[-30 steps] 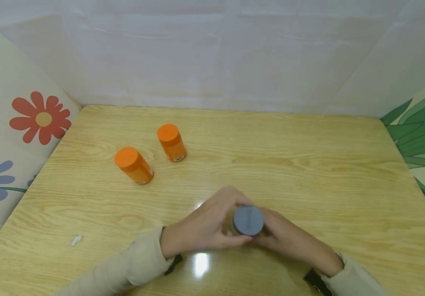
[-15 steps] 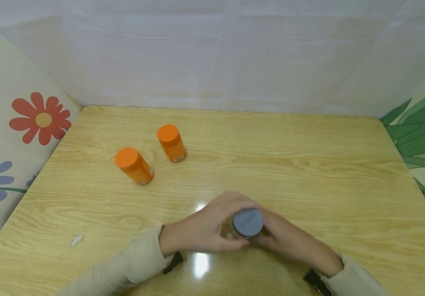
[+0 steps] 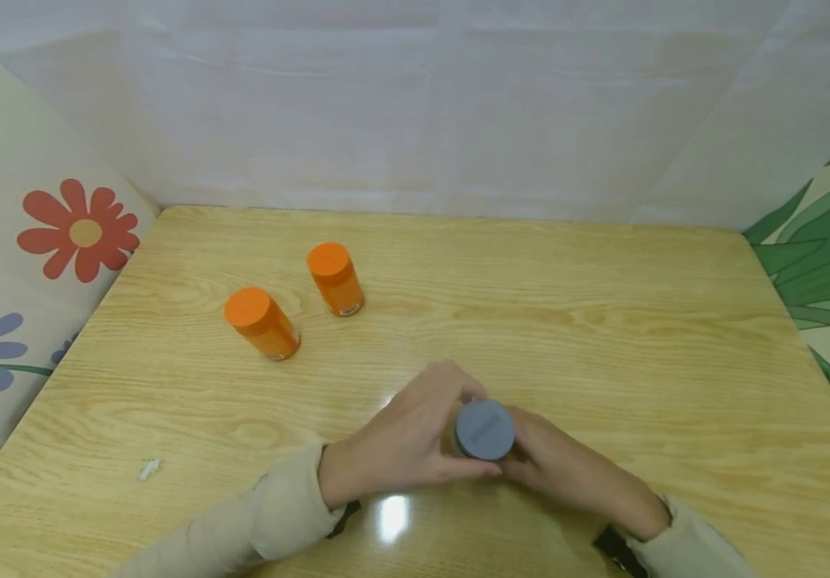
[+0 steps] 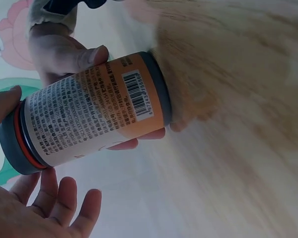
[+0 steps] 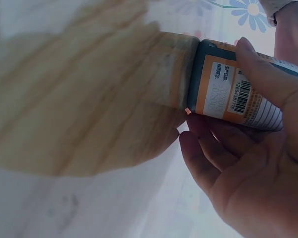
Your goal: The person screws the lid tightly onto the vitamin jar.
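Note:
Low in the middle of the head view, both hands are on one upright jar with a dark grey lid [image 3: 485,430]. My left hand [image 3: 404,445] curves round the lid, thumb on the near side and fingers on the far side. In the left wrist view a thin red ring shows just below the lid, above the jar's white and orange printed label [image 4: 84,111]. My right hand [image 3: 574,467] grips the jar's body from the right. A barcode label [image 5: 228,91] shows near the dark base in the right wrist view.
Two orange jars with orange lids stand on the wood-grain table [image 3: 639,321], the nearer jar [image 3: 263,323] left of the farther jar [image 3: 335,279]. A small white scrap [image 3: 148,469] lies at the left. White sheeting [image 3: 429,104] hangs behind the table.
The marking on top of the grey lid has turned from upright to slanted. My left hand's fingers and thumb have shifted around the lid. The right hand stays in place.

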